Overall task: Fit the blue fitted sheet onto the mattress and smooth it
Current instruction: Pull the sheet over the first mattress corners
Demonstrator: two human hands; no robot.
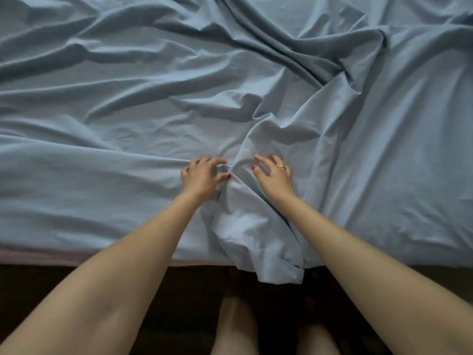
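The blue fitted sheet (pixel 133 119) lies loose and heavily creased over the whole mattress, with deep folds running toward the far right. A bunched fold of it (pixel 258 242) hangs over the near edge between my arms. My left hand (pixel 202 176) pinches a small gathered bit of the sheet between thumb and fingers. My right hand (pixel 272 175) lies just to its right, fingers spread and relaxed on the cloth, a ring on one finger. A pinkish strip of mattress edge (pixel 38 256) shows under the sheet at the near left.
Below the bed's near edge the floor (pixel 76 290) is dark. My bare legs (pixel 238 326) stand close against the bed, under the hanging fold.
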